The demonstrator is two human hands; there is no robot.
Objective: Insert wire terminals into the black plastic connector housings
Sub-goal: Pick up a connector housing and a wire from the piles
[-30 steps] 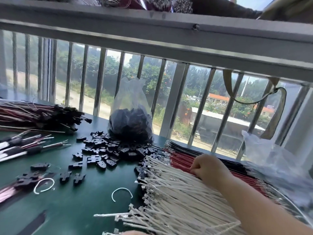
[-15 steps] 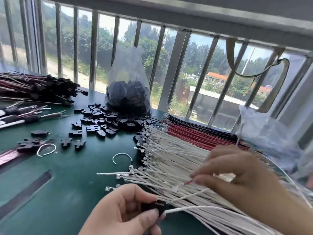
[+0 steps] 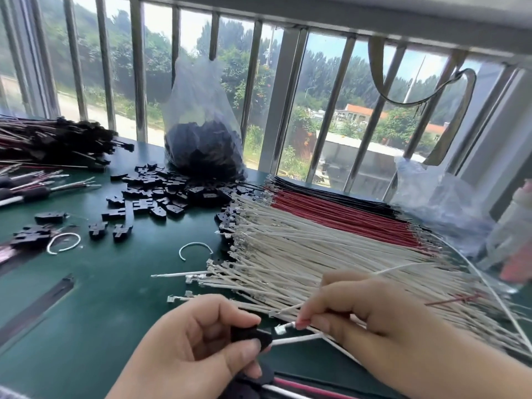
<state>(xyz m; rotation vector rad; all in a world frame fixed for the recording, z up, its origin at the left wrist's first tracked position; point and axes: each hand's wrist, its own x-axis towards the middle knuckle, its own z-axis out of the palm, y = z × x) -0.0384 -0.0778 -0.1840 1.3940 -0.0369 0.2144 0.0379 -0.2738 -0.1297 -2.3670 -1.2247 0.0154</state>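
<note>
green counter [image 3: 95, 298] is spread across most of the frame, and barred windows [image 3: 276, 96] are seen along the upper edge, with trees and roofs beyond. a broad bundle of white wires [image 3: 302, 254] is laid across the centre and right of the counter, with red wires [image 3: 339, 214] and black wires [image 3: 331, 194] lined up just behind it toward the upper right; metal terminals are seen at the left ends of the wires. a clear plastic bag [image 3: 201, 133] partly filled with black parts is stood at upper centre against the bars. loose black connector housings [image 3: 161, 194] are scattered in front of the bag, left of centre. a heap of finished leads [image 3: 54, 139] is piled at the upper left. crumpled clear plastic [image 3: 443, 205] is seen at the right edge. two short curved white wire scraps [image 3: 195, 249] are left on the bare counter at centre left.

at lower centre, the left hand [image 3: 190, 349] is curled around a black connector housing [image 3: 250, 335], pinched between thumb and fingers; one white wire is already seated in its right side. at lower right, the right hand [image 3: 371, 315] is closed on a single white wire [image 3: 290, 325], pinched between thumb and forefinger. its terminal [image 3: 279, 329] is held just right of the housing, close to it but apart.
</note>
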